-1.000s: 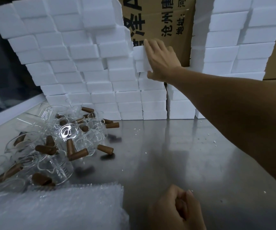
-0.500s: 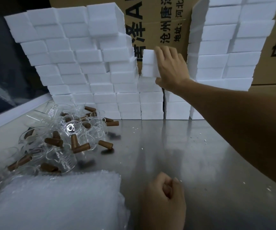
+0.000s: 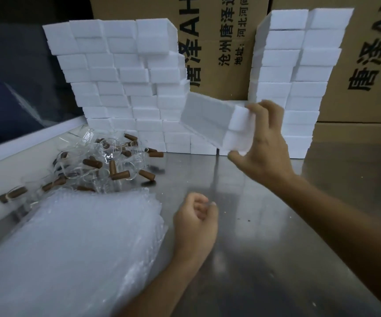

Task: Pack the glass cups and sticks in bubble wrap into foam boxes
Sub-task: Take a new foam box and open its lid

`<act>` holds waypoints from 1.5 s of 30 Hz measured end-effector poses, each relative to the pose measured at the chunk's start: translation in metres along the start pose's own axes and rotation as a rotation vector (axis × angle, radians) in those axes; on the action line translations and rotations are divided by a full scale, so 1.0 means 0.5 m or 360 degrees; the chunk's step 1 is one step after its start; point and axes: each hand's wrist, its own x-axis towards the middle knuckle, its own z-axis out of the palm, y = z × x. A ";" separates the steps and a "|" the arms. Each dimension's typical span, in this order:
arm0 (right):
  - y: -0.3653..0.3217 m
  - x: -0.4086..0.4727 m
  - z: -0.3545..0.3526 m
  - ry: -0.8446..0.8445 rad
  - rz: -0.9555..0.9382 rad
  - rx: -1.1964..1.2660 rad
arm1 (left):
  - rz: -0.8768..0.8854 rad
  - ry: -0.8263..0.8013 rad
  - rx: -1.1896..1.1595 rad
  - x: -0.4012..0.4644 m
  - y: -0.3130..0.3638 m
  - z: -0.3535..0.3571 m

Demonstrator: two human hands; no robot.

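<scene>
My right hand grips one end of a long white foam box, held tilted in the air in front of the foam stacks. A pile of clear glass cups mixed with brown sticks lies on the steel table at the left. A thick stack of bubble wrap sheets sits at the near left. Beside its right edge, my left hand rests on the table as a loose fist holding nothing that I can see.
A wall of stacked foam boxes stands at the back left, a second stack at the back right. Printed cardboard cartons rise behind them. The steel table carries foam crumbs. A white ledge borders the left.
My right hand has pulled a foam box off the middle stack and brought it down and toward me. The view has shifted; my left hand stays fisted by the bubble wrap.
</scene>
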 end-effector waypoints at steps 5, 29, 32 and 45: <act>-0.006 -0.159 -0.049 -0.0009 0.0183 0.0010 | -0.0008 0.0434 -0.0262 0.001 0.022 -0.016; 0.016 -0.279 -0.096 -0.0503 0.0563 0.0638 | -0.0205 0.0417 -0.0347 -0.005 0.021 -0.031; 0.024 -0.274 -0.103 -0.0393 0.0834 0.0977 | -0.0197 0.0356 -0.0320 -0.007 0.021 -0.031; 0.016 -0.264 -0.118 -0.0733 0.1075 0.0812 | -0.0538 -0.0246 -0.0315 0.013 0.042 -0.064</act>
